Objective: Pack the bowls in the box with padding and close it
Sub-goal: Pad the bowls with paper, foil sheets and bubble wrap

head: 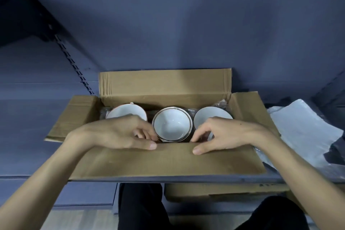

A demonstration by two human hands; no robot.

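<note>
The three bowls already sit in a row inside the open box, both the left hand and right hand curl fingers around the middle one, and the flaps are not closed yet.

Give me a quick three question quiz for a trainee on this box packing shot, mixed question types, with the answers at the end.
1. How many bowls sit in the box?
2. True or false: all the box flaps are folded shut.
3. Where is the loose padding sheet? A) inside the box, over the bowls B) outside, right of the box C) in the left hand

Key:
1. Three: left bowl, middle bowl, right bowl.
2. False; the flaps stand open.
3. B. Both the left hand and the right hand rest at the near edge by the middle bowl.
</note>
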